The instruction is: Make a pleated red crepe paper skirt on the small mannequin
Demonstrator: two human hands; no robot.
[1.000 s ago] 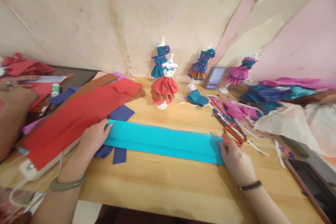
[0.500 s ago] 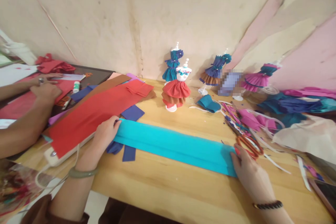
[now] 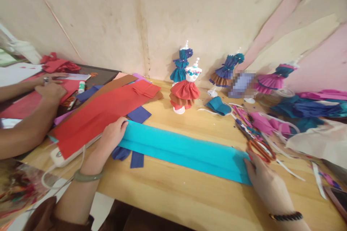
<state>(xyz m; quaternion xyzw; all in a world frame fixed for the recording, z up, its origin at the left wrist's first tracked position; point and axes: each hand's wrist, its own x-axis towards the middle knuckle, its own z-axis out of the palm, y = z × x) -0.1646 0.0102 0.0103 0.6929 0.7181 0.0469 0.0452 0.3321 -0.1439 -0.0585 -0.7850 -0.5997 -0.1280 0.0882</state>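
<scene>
A long turquoise fabric strip (image 3: 184,151), with a crease running along its length, stretches between my two hands over the wooden table. My left hand (image 3: 115,133) pinches its left end, thumb and fingers closed. At the right end my right hand (image 3: 261,173) grips the strip between thumb and fingers, beside the orange-handled scissors (image 3: 261,149). Dark blue fabric pieces (image 3: 137,159) lie partly under the strip's left end. To the left of it spreads a red fabric sheet (image 3: 100,115) over brown cloth.
Small mannequins in ruffled dresses, one in a red skirt (image 3: 185,92), stand along the wall. Scraps and a white cloth (image 3: 320,140) lie at right, near a phone (image 3: 337,198). A power strip (image 3: 61,157) is at left, beyond it a co-worker's hands (image 3: 51,86).
The view has shifted slightly, so most things sit a little further right. Both hands keep hold of the turquoise strip, which stays stretched out.
</scene>
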